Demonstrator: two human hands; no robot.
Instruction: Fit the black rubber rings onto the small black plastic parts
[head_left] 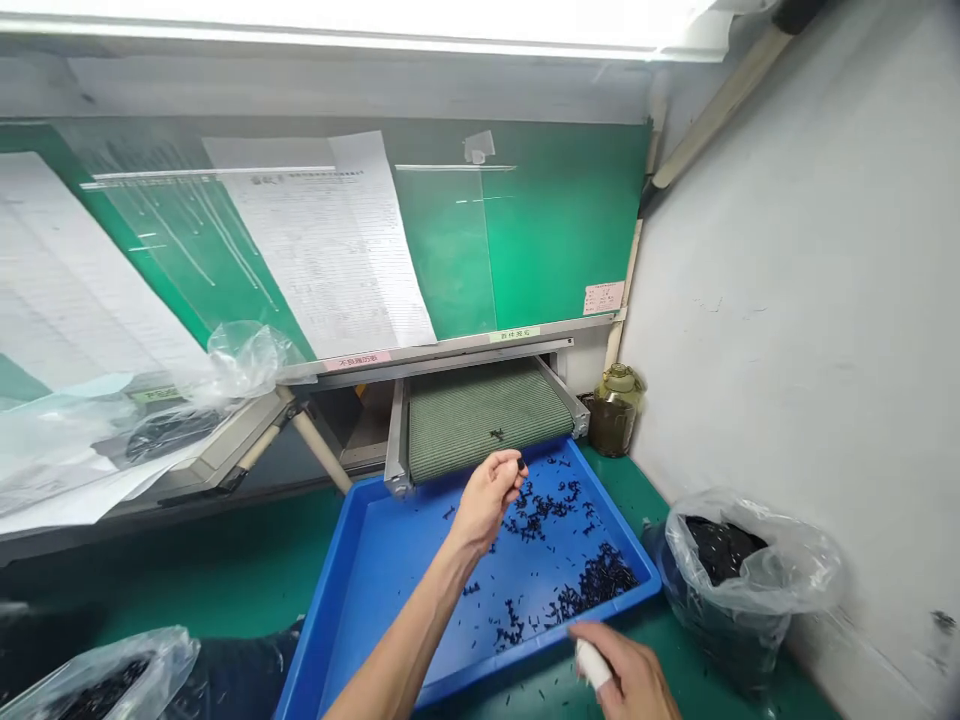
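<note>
My left hand [491, 492] is raised over the far part of a blue tray [352, 590]. Its thumb and fingers are pinched on a small black piece [521, 464], which pokes out at the fingertips. At the near right edge of the tray is my right hand [626, 672], slightly blurred and cut off by the frame. One of its fingers wears a white wrap [594, 664]; its fingers look loosely extended, with nothing visible in them. Many small black pieces [600, 580] lie in the tray, heaped toward its right corner.
A green ribbed conveyor belt [480, 405] ends above the tray's far side, with a few black pieces on it. Plastic-lined bags of black pieces stand right [750, 590] and lower left [142, 680]. A jug [616, 410] stands by the wall. Paper sheets [330, 250] hang behind.
</note>
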